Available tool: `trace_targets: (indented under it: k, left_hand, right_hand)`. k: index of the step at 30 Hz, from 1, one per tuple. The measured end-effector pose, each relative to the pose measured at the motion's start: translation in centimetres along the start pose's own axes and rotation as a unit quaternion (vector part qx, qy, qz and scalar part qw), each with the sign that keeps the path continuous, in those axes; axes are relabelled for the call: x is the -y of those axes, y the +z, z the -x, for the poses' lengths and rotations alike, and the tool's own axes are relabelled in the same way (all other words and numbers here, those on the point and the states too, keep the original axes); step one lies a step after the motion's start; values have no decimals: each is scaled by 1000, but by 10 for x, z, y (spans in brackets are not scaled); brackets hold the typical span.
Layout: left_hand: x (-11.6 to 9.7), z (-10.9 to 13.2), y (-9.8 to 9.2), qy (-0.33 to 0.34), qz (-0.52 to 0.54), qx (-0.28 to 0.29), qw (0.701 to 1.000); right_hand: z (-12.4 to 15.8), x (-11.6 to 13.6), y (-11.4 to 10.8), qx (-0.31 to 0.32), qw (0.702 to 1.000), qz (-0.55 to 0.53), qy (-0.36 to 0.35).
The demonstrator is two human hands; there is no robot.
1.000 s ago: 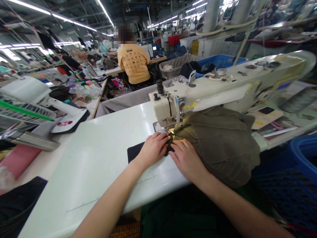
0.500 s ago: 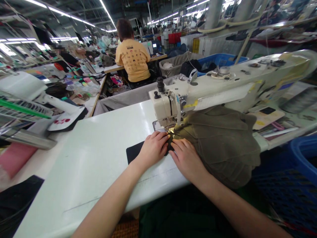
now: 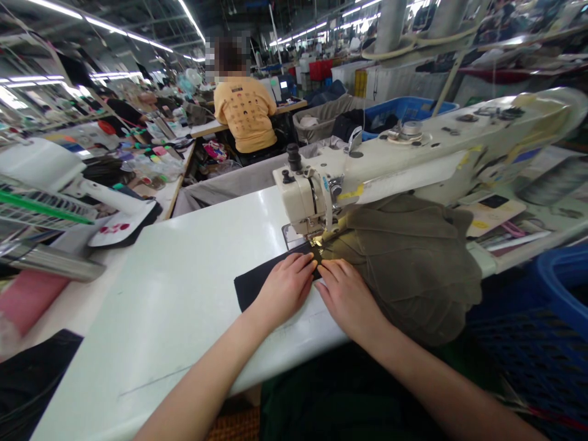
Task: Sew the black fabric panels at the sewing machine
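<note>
A cream sewing machine (image 3: 390, 159) stands on a white table (image 3: 184, 288). My left hand (image 3: 285, 286) lies flat, fingers out, on a black fabric piece (image 3: 255, 283) just in front of the needle. My right hand (image 3: 346, 297) rests flat beside it, fingertips on the edge of a bunched olive-green garment (image 3: 413, 263) that fills the space under the machine arm. The two hands almost touch near the presser foot (image 3: 315, 242).
A blue plastic crate (image 3: 542, 331) stands at my right. A person in a yellow shirt (image 3: 248, 113) sits with their back to me at a far table. Cluttered tables, a white lamp-like arm (image 3: 105, 196) and pink cloth (image 3: 30, 297) lie to the left.
The black piece has slid further under the presser foot and more of it shows behind my left hand; both hands have shifted slightly back toward me.
</note>
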State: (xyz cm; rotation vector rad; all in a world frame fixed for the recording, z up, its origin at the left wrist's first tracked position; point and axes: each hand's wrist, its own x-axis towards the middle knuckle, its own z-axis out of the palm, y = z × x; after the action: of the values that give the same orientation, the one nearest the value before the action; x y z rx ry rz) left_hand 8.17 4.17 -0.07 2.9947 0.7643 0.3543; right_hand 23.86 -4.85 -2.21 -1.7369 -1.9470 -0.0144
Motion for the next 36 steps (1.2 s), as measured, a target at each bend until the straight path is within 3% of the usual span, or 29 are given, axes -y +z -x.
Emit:
trace_targets:
  k: [8,20,36]
  left_hand:
    - [-3,16,1,68,15,-4,998]
    - [16,0,5,54,25,-21,998]
    - [50,-23,6,34,33,-17,999]
  right_hand:
    - [6,-2,-1,5,999,33,-26]
    - [-2,2,3,18,997,61,38]
    - [-2,3,4,0,997,62,41]
